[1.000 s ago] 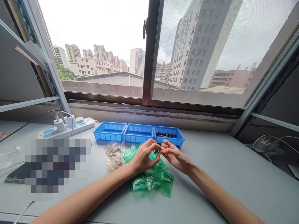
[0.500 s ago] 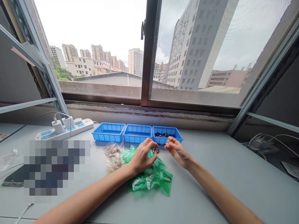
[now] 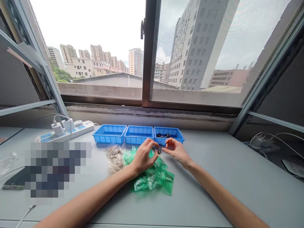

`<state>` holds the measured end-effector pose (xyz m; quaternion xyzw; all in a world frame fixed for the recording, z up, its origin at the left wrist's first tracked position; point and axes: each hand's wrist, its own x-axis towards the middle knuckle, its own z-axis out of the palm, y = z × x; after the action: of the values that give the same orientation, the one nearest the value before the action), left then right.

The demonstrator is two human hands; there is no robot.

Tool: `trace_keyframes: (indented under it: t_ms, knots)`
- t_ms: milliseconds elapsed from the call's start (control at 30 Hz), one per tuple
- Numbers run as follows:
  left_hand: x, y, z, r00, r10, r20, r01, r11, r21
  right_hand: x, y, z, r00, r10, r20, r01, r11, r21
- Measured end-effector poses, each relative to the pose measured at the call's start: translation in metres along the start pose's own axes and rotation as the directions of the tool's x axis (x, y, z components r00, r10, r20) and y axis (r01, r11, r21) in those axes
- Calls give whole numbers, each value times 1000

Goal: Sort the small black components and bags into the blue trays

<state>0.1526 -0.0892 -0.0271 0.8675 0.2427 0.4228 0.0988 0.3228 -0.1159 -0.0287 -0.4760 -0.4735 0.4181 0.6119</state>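
Note:
Small dark metal-and-black parts (image 3: 156, 150) lie in a little cluster between my two hands; their exact kind is too small to make out. My left hand (image 3: 144, 156) arches over the green plastic bags (image 3: 152, 182), its thumb and curved fingers apart beside the cluster. Whether it touches the parts cannot be seen. From the other side my right hand (image 3: 177, 152) comes close to them, thumb and forefinger spread with nothing visible between. Just behind it, the right-hand blue bin (image 3: 174, 131) contains several similar dark parts.
Two more blue bins (image 3: 109, 138) (image 3: 139, 139) join it in a row along the wall. Left of the green bags lie clear bags of metal pieces (image 3: 114, 158). A power strip (image 3: 82, 128) with plugs stands at the back left, near a phone (image 3: 14, 181) and cables.
My right hand has moved left and slightly down from the right-hand bin toward the small parts, and its fingers have spread. My left hand stays nearly in place.

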Motion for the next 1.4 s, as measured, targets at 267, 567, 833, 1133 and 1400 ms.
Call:
trace_keyframes:
  t_ms: [267,567,833,1133,1400]
  knots:
    - [-1,0,0,1000,-16,-22,17,1000,12,-13,-14,8,974,189,128,-225,880,418]
    - [-1,1,-1,999,-30,-32,30,1000,-5,-15,-19,10,949,312,50,-300,838,456]
    - [-2,2,-1,999,-31,-18,31,1000,-1,-13,-11,7,967,253,35,-246,887,392]
    - [-4,2,-1,999,-14,-33,15,1000,27,-9,-5,8,963,267,-18,-242,896,372]
    - [-3,1,0,1000,4,-20,-4,1000,29,-9,-5,9,957,291,-16,-259,876,406]
